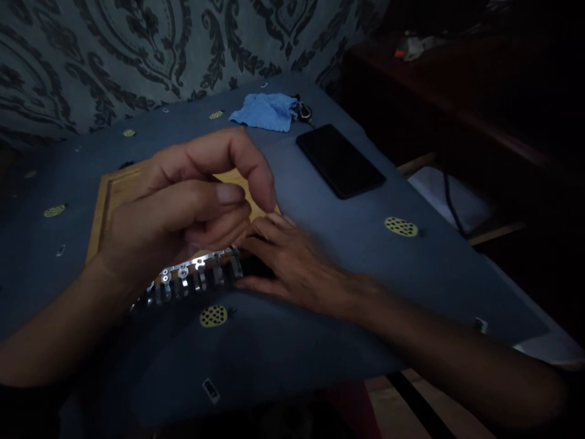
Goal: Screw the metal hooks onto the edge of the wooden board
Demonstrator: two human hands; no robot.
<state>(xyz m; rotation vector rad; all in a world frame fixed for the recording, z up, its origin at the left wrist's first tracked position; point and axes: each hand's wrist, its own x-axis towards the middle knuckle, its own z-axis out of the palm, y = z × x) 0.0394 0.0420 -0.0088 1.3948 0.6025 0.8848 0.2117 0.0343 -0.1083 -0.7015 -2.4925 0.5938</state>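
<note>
Wooden board [114, 188] on a dim blue tabletop [439, 286]

The left hand [183, 210], fingers curled, is in front of the board; whether it grips anything is unclear. The right hand [292, 259] reaches the board's near right corner, its grip hidden. Metal pieces [183, 277] line the near edge. Beyond lie a black phone [340, 160] and blue cloth [265, 111].

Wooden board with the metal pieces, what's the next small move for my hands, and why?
I'd probably ease the left hand aside: it appears raised in front of the wooden board, hiding its middle and part of the row of metal pieces. The right hand is at the row's right end and could steady that side.
</note>
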